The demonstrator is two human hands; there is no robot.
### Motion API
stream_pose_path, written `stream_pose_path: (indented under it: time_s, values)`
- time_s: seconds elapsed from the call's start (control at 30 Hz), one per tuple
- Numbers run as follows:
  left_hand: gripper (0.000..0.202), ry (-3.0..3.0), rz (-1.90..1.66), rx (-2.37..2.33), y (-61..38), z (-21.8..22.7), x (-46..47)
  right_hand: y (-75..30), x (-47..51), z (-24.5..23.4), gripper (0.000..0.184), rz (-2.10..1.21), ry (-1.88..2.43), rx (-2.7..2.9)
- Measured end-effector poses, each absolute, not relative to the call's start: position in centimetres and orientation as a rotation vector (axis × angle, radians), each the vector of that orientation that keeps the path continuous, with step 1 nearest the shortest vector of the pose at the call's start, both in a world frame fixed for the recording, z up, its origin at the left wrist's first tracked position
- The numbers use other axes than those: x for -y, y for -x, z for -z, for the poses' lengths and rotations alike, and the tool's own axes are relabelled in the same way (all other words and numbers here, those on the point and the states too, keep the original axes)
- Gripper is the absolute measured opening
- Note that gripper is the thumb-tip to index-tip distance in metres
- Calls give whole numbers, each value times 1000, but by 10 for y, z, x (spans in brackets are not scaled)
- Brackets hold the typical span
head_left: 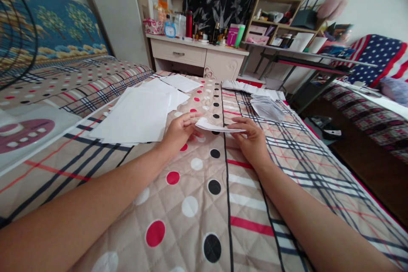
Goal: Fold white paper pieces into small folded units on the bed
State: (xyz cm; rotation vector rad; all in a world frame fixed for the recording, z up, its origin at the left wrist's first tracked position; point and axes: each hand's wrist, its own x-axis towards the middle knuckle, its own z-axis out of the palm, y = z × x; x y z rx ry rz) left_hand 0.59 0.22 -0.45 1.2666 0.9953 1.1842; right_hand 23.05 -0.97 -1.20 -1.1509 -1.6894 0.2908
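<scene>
- Your left hand (184,131) is gripping the left end of a white paper piece (219,128), just right of the sheet pile (137,110).
- Your right hand (250,138) is pinching the piece's other end, farther right of the sheet pile; fingers are curling over the top.
- The paper piece is spanning both hands above the quilt (188,238), right of the sheet pile; it's showing as a thin strip, left end curving up.
- The sheet pile itself is lying on the quilt, white sheets overlapping unevenly.
- A smaller sheet (182,82) is lying at the sheet pile's far side.
- A fanned bundle of slips (267,108) is sitting well right of the sheet pile, past your right hand.
- A long paper stack (244,87) is lying just behind that bundle, also right of the sheet pile.
- A plastic bag (65,114) with a pink print is lying left of the sheet pile.
- A dresser (178,53) is standing beyond the sheet pile, carrying a blue clock (170,29) and a red bottle (189,24).
- A stars-and-stripes cloth (379,53) is draping far right of the sheet pile.
</scene>
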Motion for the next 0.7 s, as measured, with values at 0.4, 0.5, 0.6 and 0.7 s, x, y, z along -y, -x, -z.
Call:
stream_pose_path:
  time_s: [0.4,0.5,0.6,0.7]
  values:
    - [24,-1539,-1259,-1011,-6,3,-1,-228,9,12,25,-718,1190,1330]
    - [25,-1396,-1214,-1002,-5,6,-1,-227,10,11,36,-896,1138,1196]
    - [28,-1281,-1218,-976,-5,8,-3,-229,9,13,33,-896,1133,1209]
    - [40,-1178,-1222,-955,-5,9,-6,-231,7,15,43,-681,1157,1379]
